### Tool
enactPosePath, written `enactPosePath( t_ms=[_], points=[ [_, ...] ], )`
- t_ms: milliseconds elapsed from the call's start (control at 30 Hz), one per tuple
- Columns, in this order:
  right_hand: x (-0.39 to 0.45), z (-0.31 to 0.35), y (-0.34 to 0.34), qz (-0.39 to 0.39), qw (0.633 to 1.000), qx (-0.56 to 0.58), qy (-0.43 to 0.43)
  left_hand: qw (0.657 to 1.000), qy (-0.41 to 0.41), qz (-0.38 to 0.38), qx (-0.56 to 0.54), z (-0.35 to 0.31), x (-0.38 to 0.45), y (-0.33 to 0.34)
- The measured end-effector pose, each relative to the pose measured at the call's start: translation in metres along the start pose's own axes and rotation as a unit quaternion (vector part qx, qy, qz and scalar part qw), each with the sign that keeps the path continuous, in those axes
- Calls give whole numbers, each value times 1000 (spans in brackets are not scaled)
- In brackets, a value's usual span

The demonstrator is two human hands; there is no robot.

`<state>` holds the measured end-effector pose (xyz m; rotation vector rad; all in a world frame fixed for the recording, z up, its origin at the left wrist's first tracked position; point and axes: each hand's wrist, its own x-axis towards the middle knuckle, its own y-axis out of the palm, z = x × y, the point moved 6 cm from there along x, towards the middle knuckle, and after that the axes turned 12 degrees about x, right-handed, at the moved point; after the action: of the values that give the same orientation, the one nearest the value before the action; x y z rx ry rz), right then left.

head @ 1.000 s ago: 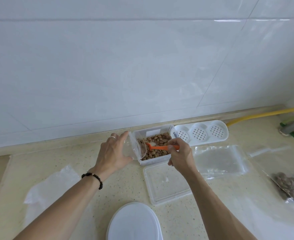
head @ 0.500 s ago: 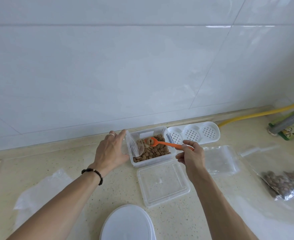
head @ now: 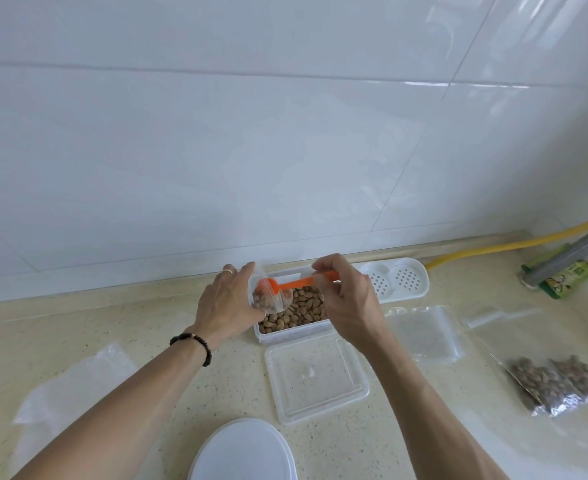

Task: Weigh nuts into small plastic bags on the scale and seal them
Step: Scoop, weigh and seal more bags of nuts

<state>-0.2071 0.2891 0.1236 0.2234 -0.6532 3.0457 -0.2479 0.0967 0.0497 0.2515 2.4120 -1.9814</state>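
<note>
Two hands over the nut tub [head: 294, 332], your left hand [head: 228, 304] gripping the small bag [head: 271, 299], your right hand [head: 349, 304] pinching the orange scoop [head: 290, 284], tip inside the bag mouth.

Two bare forearms were seen reaching in from the lower edge of the head view, with no sleeves covering them as far as the frame showed. A bracelet [head: 195, 344] of small dark round beads, with one lighter bead near its top, was worn around the left wrist. A thin pale metallic ring [head: 228, 271] was worn on a finger of the left hand [head: 226, 303]. Nothing was seen worn on the right hand [head: 349, 306] or its wrist. Short, unpainted nails were visible on the right hand's fingers.
</note>
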Motion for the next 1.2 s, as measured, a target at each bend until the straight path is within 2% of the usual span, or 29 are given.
enactPosePath(
  t_ms=[133, 200, 300, 400, 500, 633, 700, 800, 933, 1067, 1200],
  points=[
    [2, 3, -5, 5, 999, -27, -23, 1000, -9, 4, -11, 3, 1, 2],
    [3, 3, -10, -6, 1000, -2, -10, 1000, -7, 4, -13, 2, 1, 2],
    [5, -7, -26, -89, 990, 99, 44, 1000, -7, -1, -17, 2, 0, 2],
    [5, -30, -40, -166, 978, 93, 91, 1000, -11, -12, -7, 6, -4, 2],
    [1, -55, -35, -126, 984, 10, 122, 1000, -9, -20, 11, 11, -9, 1],
    [-6, -73, -20, -72, 988, -91, 103, 1000, 5, -20, 17, 16, -15, 3],
    [-7, -80, -12, -52, 987, -104, 113, 1000, 10, -15, 22, 17, -17, 5],
    [-9, -94, -2, -43, 980, -29, 194, 999, 10, -12, 35, 17, -19, 6],
    [-20, -111, 5, -107, 943, 100, 297, 999, 9, -15, 41, 18, -19, 8],
    [-21, -117, 4, -174, 917, 160, 321, 999, 10, -21, 48, 21, -19, 6],
    [-23, -121, 1, -204, 902, 193, 328, 998, 11, -25, 53, 21, -18, 3]
  ],
)
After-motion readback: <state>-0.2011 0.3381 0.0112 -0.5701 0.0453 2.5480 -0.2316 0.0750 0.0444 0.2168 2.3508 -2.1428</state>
